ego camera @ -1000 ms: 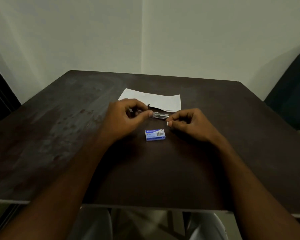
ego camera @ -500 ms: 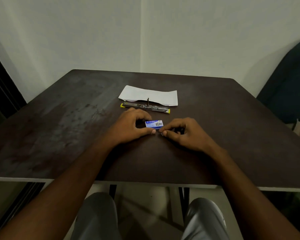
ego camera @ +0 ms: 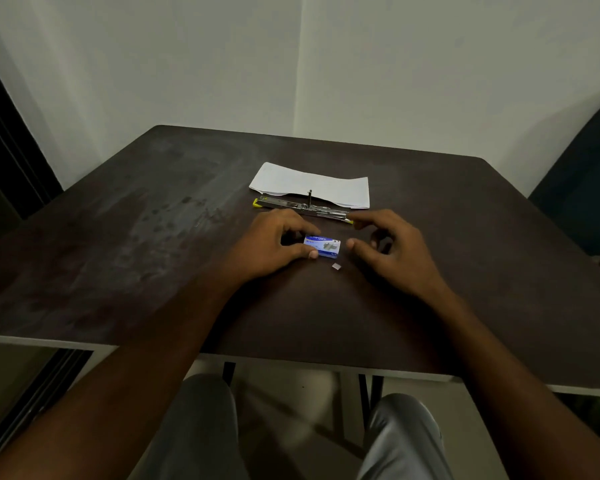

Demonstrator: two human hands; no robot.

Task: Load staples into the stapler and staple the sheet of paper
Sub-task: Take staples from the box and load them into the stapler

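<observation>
A small blue staple box (ego camera: 323, 246) lies on the dark table (ego camera: 153, 244), and my left hand (ego camera: 274, 244) pinches its left end between thumb and fingers. My right hand (ego camera: 388, 247) hovers just right of the box, fingers curled and apart, holding nothing. A tiny grey piece (ego camera: 336, 266), maybe a few staples, lies on the table just below the box. The stapler (ego camera: 302, 206), opened out flat with yellow ends, lies beyond my hands. Behind it lies the folded white sheet of paper (ego camera: 309, 183).
The table stands in a room corner against pale walls. A dark chair (ego camera: 582, 188) is at the right edge. My knees show below the table's near edge (ego camera: 291, 362).
My hands left the stapler and came back to the staple box. My left hand has taken hold of it; my right hand drew away to the right, and a small grey piece now lies below the box.
</observation>
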